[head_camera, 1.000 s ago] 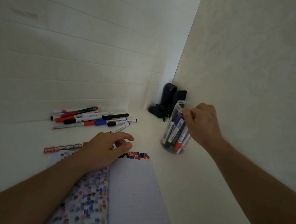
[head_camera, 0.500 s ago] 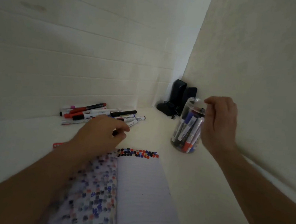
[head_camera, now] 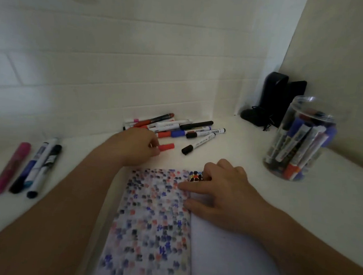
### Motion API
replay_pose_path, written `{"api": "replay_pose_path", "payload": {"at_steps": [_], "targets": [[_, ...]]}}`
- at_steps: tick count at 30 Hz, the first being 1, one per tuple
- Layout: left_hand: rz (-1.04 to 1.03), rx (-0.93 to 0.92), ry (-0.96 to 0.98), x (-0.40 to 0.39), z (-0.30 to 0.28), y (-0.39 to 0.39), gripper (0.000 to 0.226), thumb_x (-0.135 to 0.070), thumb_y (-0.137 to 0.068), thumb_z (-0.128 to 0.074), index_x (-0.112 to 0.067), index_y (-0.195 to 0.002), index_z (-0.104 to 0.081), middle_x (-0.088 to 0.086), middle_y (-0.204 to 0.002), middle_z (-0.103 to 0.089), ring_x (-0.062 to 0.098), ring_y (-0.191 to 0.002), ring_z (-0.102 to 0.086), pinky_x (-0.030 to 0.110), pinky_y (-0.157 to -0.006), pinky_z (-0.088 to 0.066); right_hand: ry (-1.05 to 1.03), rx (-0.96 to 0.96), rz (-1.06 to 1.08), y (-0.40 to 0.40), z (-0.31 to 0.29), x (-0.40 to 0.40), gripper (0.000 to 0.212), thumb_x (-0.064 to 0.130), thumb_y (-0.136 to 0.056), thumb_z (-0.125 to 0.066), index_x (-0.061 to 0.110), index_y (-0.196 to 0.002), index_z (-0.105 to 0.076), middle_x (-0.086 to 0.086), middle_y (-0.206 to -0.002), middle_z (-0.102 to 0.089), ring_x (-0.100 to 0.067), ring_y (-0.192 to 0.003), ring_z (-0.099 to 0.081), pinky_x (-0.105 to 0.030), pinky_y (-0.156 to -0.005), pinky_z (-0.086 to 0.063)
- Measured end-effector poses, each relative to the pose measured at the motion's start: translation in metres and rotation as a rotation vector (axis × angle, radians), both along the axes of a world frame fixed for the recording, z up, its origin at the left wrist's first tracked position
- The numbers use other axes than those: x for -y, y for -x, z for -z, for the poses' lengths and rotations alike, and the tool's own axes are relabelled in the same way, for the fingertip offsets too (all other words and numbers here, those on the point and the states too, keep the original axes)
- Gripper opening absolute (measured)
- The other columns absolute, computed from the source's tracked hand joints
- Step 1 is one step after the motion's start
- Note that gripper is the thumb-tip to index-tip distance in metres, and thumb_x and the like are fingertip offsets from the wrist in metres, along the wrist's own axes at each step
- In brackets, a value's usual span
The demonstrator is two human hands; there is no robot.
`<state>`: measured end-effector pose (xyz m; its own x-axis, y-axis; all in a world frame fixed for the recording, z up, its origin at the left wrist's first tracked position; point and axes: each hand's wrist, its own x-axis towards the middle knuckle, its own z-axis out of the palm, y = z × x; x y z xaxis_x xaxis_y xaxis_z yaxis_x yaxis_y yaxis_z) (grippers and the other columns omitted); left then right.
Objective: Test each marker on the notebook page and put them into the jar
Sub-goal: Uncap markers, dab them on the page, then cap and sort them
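- My left hand (head_camera: 132,146) curls its fingers round a red-capped marker (head_camera: 166,147) lying on the desk (head_camera: 300,210), just beyond the top edge of the notebook (head_camera: 155,221); the barrel is hidden under my palm, so only the cap end shows.
- My right hand (head_camera: 217,195) lies flat and relaxed on the notebook near the fold, holding nothing, with fingertips beside a dense row of test marks (head_camera: 195,177) at the top of the right page.
- The jar (head_camera: 300,141) stands well apart to my right, open-topped and already crowded with markers.
- Risk: my grip sits near the cap end, so I judge the cap could pop loose as I lift and the barrel drop back onto the desk.
- Risk: the loose pile of markers (head_camera: 175,126) lies just behind my left hand; a careless lift could knock 1 rolling.
- Risk: if my right hand eases off, the notebook may shift under the stroke.
- Risk: the jar is full enough that a marker dropped in at an angle may catch on the others.
- The desk is plain white and smooth, so round barrels can roll. 4 more markers (head_camera: 28,167) lie at my far left.
- The light is dim. A white wall with panel lines (head_camera: 117,57) backs the desk, a paler side wall meets it at the corner, and 2 dark upright objects (head_camera: 279,101) with a cord stand there behind the jar.
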<state>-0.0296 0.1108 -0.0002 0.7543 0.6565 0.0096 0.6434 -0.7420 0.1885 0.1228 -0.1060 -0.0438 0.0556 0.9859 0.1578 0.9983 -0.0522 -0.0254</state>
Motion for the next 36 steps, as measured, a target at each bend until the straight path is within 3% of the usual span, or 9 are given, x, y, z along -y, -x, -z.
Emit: {"api": "replay_pose_path", "payload": {"at_steps": [7,9,11,14,17,19,24,30,36], "targets": [[0.251,0.841,0.307,0.076,-0.013,-0.027,0.017,-0.035,-0.103,-0.055,-0.030,-0.116,-0.065,-0.010,-0.092,-0.068,0.005,-0.078,-0.063,0.014,-0.069,-0.050,-0.130,-0.007,-0.021,0.001,0.007,0.000,0.058,0.078,-0.093,-0.028,0.052,-0.133,-0.060,0.010,-0.092,-0.044,-0.015,-0.090,-0.038,-0.038,-0.075,-0.034],[0.244,0.990,0.488,0.083,-0.011,-0.031,0.022,-0.029,-0.104,-0.055,-0.027,-0.124,-0.063,-0.006,-0.091,-0.072,0.005,-0.074,-0.064,0.018,-0.067,-0.051,-0.272,-0.094,-0.015,-0.002,0.008,0.000,0.049,0.067,-0.097,-0.035,0.038,-0.101,-0.074,0.011,-0.082,-0.050,-0.013,-0.082,-0.041,-0.036,-0.070,-0.033],[0.215,1.070,0.685,0.084,-0.006,-0.034,0.035,-0.021,-0.104,-0.055,-0.029,-0.137,-0.051,0.002,-0.087,-0.072,0.009,-0.066,-0.061,0.022,-0.061,-0.050,-0.517,-0.289,0.054,-0.009,0.000,0.002,0.044,0.048,-0.100,-0.038,0.029,-0.062,-0.052,0.009,-0.064,-0.044,-0.013,-0.066,-0.040,-0.034,-0.063,-0.031],[0.163,1.028,0.828,0.083,0.006,-0.033,0.059,-0.012,-0.100,-0.062,-0.036,-0.146,-0.036,0.016,-0.094,-0.073,0.027,-0.075,-0.071,0.036,-0.071,-0.061,-0.807,-0.623,0.135,-0.026,-0.016,0.009,0.037,0.033,-0.098,-0.037,0.034,-0.062,-0.030,0.008,-0.056,-0.032,-0.009,-0.053,-0.033,-0.030,-0.054,-0.028],[0.186,0.898,0.899,0.089,0.011,-0.035,0.038,-0.011,-0.097,-0.065,-0.014,-0.133,-0.051,0.014,-0.101,-0.075,0.029,-0.089,-0.075,0.038,-0.081,-0.062,-0.708,-0.400,0.148,-0.039,-0.018,0.016,0.035,0.049,-0.102,-0.037,0.029,-0.077,-0.051,0.009,-0.068,-0.047,-0.011,-0.066,-0.044,-0.033,-0.064,-0.035],[0.224,0.829,0.882,0.093,0.015,-0.038,0.018,-0.014,-0.099,-0.063,-0.011,-0.116,-0.057,0.010,-0.097,-0.076,0.023,-0.089,-0.075,0.033,-0.079,-0.061,-0.454,-0.202,0.136,-0.038,-0.017,0.016,0.047,0.067,-0.098,-0.035,0.033,-0.121,-0.059,0.012,-0.092,-0.060,-0.012,-0.088,-0.051,-0.037,-0.077,-0.041],[0.399,0.526,0.253,0.092,0.026,-0.039,0.019,-0.036,-0.104,-0.051,-0.031,-0.117,-0.064,-0.016,-0.101,-0.071,0.000,-0.092,-0.065,0.023,-0.081,-0.052,-0.193,-0.076,0.127,-0.029,-0.014,0.005,0.059,0.041,-0.104,-0.055,0.036,-0.154,-0.027,0.007,-0.098,-0.058,-0.020,-0.095,-0.055,-0.038,-0.073,-0.047],[0.333,0.586,0.220,0.081,0.027,-0.038,0.021,-0.040,-0.094,-0.067,-0.034,-0.113,-0.072,-0.020,-0.095,-0.073,-0.005,-0.092,-0.066,0.012,-0.082,-0.050,-0.140,-0.140,0.182,-0.039,-0.014,0.009,0.012,0.041,-0.105,-0.051,0.031,-0.108,-0.057,0.009,-0.090,-0.062,-0.016,-0.084,-0.059,-0.038,-0.074,-0.051],[0.357,0.570,0.289,0.078,0.030,-0.039,0.017,-0.036,-0.089,-0.073,-0.031,-0.105,-0.075,-0.022,-0.094,-0.074,-0.009,-0.091,-0.066,0.006,-0.080,-0.047,-0.132,-0.188,0.143,-0.042,-0.008,0.012,0.038,0.058,-0.104,-0.029,0.033,-0.097,-0.056,0.009,-0.079,-0.059,-0.009,-0.075,-0.056,-0.040,-0.066,-0.052]]}}
